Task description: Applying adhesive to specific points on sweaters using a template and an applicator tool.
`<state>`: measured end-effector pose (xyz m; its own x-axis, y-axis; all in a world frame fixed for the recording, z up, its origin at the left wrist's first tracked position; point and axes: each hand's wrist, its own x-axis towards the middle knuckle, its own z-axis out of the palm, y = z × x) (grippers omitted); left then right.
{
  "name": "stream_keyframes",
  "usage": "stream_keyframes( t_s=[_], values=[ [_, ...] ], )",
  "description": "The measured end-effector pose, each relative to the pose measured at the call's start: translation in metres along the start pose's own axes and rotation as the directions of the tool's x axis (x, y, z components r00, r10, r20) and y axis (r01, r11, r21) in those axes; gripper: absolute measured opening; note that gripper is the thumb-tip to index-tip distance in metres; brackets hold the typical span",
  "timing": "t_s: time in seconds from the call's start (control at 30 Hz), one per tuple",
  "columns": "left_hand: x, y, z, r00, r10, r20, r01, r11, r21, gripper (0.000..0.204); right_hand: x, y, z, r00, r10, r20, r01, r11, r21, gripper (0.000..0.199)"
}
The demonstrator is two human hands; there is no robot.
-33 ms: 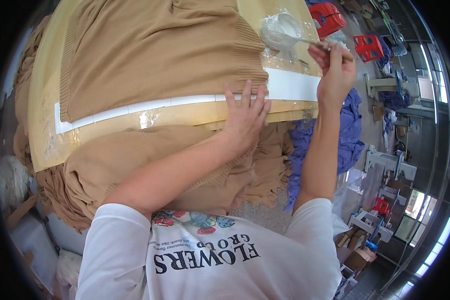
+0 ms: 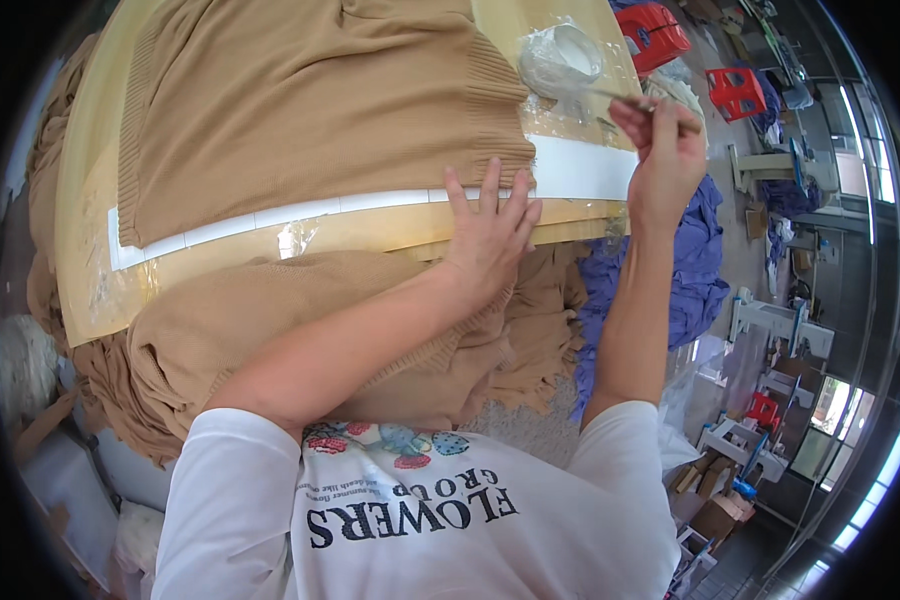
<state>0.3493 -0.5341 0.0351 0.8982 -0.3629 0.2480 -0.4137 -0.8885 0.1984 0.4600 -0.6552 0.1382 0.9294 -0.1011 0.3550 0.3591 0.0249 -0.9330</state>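
Observation:
A tan knitted garment panel (image 2: 310, 110) with ribbed edges lies on a pale yellow board (image 2: 90, 200). Beneath its near edge runs a white strip with marked lines (image 2: 300, 212). My left hand (image 2: 490, 230) rests with spread fingers on the near right corner, where the ribbing meets the white strip. Above the board's right side, my right hand (image 2: 665, 150) pinches a thin, stick-like tool (image 2: 625, 98); its kind is unclear. Its tip points left towards a plastic-wrapped tub (image 2: 562, 60) with something white inside, and stays apart from it.
More tan knitwear (image 2: 270, 310) is heaped along the board's near edge, against me. A purple cloth pile (image 2: 690, 260) sits to the right. Red stools (image 2: 652, 38) stand beyond the board's far right corner, and machines on stands (image 2: 785, 325) line the right.
My right hand has shifted slightly left and down with the thin tool, whose tip has dropped away from the tub's edge. My left hand stays in place on the knit.

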Motion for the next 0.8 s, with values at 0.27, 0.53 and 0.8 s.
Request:
stream_keyframes(
  t_s=[0.27,0.53,0.8],
  values=[
    [0.0,0.0,0.0,0.999,-0.039,0.0,0.039,0.999,-0.014,0.051,-0.077,0.011,0.006,0.99,0.093,0.106,-0.073,0.98,-0.185,0.009],
    [-0.001,-0.001,0.001,0.999,-0.024,0.023,0.023,0.999,0.026,0.051,-0.079,0.028,0.009,0.973,0.171,0.158,-0.118,0.946,-0.302,0.008],
    [0.001,0.004,0.005,0.998,-0.062,-0.023,0.065,0.987,0.149,0.055,-0.096,0.011,0.058,0.967,0.071,0.243,-0.043,0.992,-0.12,0.008]
  ],
)
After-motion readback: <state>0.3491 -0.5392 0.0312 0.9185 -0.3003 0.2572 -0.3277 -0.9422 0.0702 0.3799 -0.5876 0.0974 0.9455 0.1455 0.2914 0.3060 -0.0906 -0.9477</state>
